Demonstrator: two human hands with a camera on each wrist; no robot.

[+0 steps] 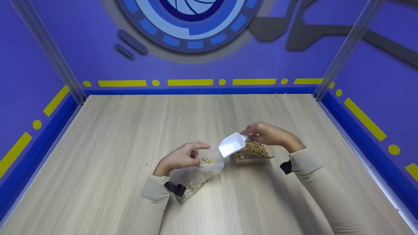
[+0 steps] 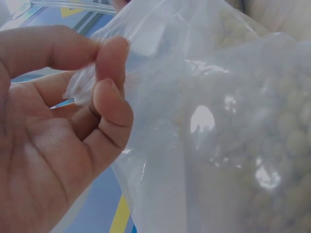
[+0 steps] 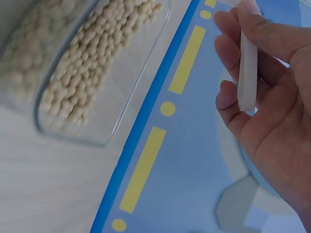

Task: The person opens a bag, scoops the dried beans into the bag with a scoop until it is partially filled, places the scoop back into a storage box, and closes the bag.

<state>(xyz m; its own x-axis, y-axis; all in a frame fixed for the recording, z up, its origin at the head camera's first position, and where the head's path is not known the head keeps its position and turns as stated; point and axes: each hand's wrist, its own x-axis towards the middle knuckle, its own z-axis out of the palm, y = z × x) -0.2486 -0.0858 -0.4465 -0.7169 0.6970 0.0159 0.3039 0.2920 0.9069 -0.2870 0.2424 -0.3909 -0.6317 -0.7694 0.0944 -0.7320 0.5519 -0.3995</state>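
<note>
In the head view, we see the left hand pinching the plastic bag of soybeans by its mouth; the right hand holds a white scoop between bag and clear container. In the left wrist view, the grip looks narrow on thin film — glare makes its firmness hard to judge. In the right wrist view, fingers curl round the handle; should the scoop snag the bag, soybeans could spill onto our table.

I face a violet-blue back wall bearing a large round emblem above yellow dashes and dots. Grey posts mark both far corners; matching side walls flank my pale, wood-grain surface.
</note>
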